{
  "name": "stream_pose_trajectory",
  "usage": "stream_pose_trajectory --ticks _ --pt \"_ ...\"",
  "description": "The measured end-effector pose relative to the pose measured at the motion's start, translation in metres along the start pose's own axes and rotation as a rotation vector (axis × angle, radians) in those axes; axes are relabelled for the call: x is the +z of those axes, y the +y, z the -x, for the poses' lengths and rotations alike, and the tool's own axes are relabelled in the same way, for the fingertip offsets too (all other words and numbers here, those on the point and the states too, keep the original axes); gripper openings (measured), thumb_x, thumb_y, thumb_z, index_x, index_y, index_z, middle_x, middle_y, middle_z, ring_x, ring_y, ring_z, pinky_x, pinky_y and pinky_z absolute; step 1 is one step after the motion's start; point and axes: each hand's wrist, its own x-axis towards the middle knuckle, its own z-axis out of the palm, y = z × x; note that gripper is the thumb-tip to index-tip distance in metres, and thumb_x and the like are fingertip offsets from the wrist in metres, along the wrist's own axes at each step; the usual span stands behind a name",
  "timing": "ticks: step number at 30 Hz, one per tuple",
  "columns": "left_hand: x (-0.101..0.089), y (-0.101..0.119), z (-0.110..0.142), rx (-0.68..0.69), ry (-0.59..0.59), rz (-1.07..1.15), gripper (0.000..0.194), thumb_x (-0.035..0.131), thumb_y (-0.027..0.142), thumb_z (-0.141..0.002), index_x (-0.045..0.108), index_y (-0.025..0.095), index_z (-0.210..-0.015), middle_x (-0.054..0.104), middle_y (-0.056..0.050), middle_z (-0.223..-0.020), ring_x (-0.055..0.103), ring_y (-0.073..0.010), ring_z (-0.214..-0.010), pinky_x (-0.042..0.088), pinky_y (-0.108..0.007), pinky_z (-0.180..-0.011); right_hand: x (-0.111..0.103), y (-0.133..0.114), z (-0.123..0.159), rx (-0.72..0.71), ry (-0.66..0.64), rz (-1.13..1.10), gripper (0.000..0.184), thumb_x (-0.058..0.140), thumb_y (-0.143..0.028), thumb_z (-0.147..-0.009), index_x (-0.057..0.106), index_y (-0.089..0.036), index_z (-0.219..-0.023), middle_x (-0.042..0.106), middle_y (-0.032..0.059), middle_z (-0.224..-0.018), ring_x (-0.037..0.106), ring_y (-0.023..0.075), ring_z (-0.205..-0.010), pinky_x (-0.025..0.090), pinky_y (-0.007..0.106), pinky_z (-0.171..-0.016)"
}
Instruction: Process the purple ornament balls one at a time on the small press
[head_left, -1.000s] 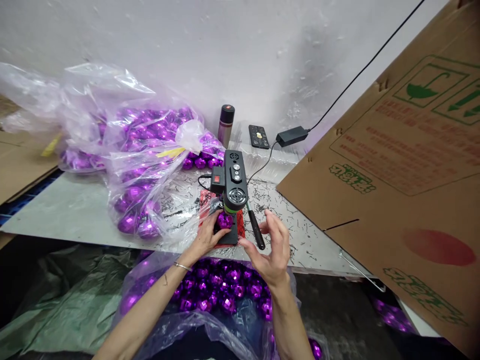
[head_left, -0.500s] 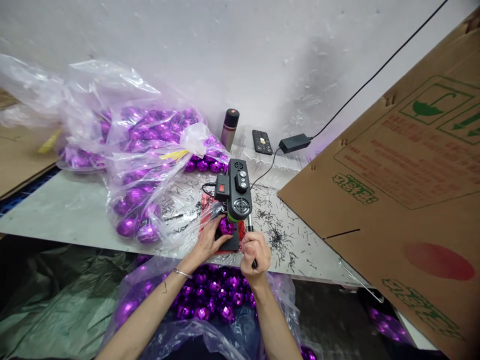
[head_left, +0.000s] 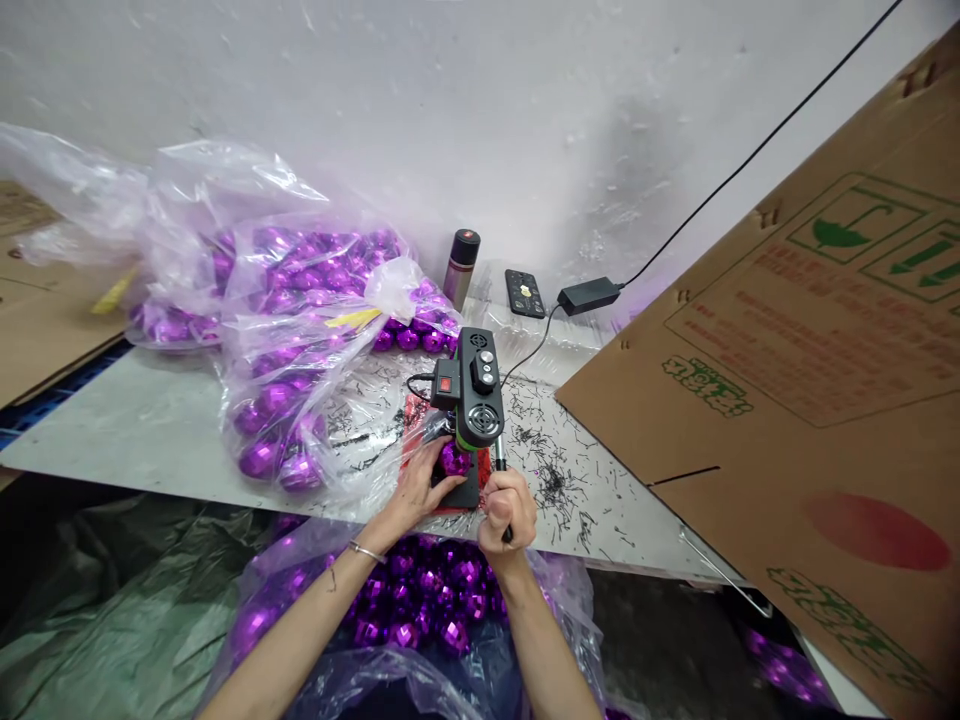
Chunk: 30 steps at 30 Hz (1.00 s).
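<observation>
Clock directions are read from a black, button-topped machine [head_left: 480, 385] on a workbench. A pale grey wall [head_left: 525, 120] rises at twelve o'clock, and a large cardboard carton [head_left: 780, 400], printed with a green umbrella mark, leans in at three. The workbench [head_left: 97, 420] stretches out toward nine. Between nine and ten sits a knotted plastic bag [head_left: 240, 175] full of faceted purple balls; a second, open bag [head_left: 367, 668] of them spreads below the bench edge, between six and seven.

At seven o'clock the worker's left hand [head_left: 420, 488], a bracelet at the wrist, curls thumb and fingers around a single purple ball [head_left: 455, 459], keeping it under the machine's head and above a black base plate [head_left: 463, 492]. The right hand [head_left: 508, 508], between five and six, is wrapped in a fist around the black handle [head_left: 508, 534] of the machine's lever.

A dark-capped bottle [head_left: 459, 270] stands between eleven and twelve, a phone [head_left: 525, 293] lies at one and a power adapter [head_left: 589, 296] at two. Thin black bits [head_left: 553, 482] litter the bench, clumped between four and five.
</observation>
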Motion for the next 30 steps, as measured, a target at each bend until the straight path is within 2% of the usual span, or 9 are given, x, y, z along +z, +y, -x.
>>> stream_pose_trajectory --ticks 7,19,25,28,30 --pt "0.002 -0.002 -0.001 -0.01 0.014 -0.003 0.059 0.069 0.045 -0.095 0.051 0.02 -0.146 0.065 -0.017 -0.143 0.062 -0.0324 -0.134 0.051 -0.051 -0.113 0.002 0.004 0.004 0.005 0.008 -0.017 0.032 0.035 -0.02 -0.106 0.045 -0.023 -0.076 0.05 -0.0007 -0.071 0.048 0.0132 -0.062 0.038 0.028 -0.057" --pt "0.007 -0.008 -0.001 0.021 0.054 -0.027 0.058 0.067 0.044 -0.097 0.049 0.021 -0.146 0.064 -0.016 -0.142 0.061 -0.0323 -0.136 0.05 -0.051 -0.114 0.005 0.007 0.005 -0.013 0.033 -0.027 0.031 0.036 -0.018 -0.104 0.047 -0.023 -0.076 0.053 0.0005 -0.072 0.05 0.0139 -0.063 0.04 0.029 -0.058" --pt "0.009 -0.008 -0.002 0.04 0.062 -0.029 0.059 0.067 0.042 -0.097 0.047 0.023 -0.149 0.063 -0.015 -0.144 0.059 -0.0324 -0.138 0.049 -0.052 -0.114 0.007 0.012 0.01 -0.106 0.003 -0.003 0.03 0.038 -0.018 -0.104 0.047 -0.023 -0.076 0.053 0.0005 -0.074 0.051 0.0132 -0.063 0.042 0.027 -0.057" --pt "0.008 -0.007 -0.002 0.053 0.055 -0.014 0.059 0.068 0.045 -0.097 0.048 0.021 -0.147 0.064 -0.016 -0.143 0.06 -0.0323 -0.137 0.05 -0.051 -0.114 0.003 0.006 0.002 -0.096 -0.005 -0.001 0.031 0.037 -0.016 -0.103 0.047 -0.023 -0.075 0.053 0.0003 -0.073 0.051 0.013 -0.063 0.041 0.027 -0.056" --pt "0.006 -0.006 -0.002 0.056 0.043 -0.009 0.059 0.068 0.046 -0.096 0.049 0.021 -0.146 0.064 -0.016 -0.142 0.06 -0.0322 -0.136 0.05 -0.051 -0.114 -0.003 -0.003 -0.014 -0.04 -0.008 -0.013 0.032 0.038 -0.012 -0.102 0.047 -0.023 -0.073 0.053 -0.0005 -0.071 0.051 0.0124 -0.063 0.04 0.027 -0.056"
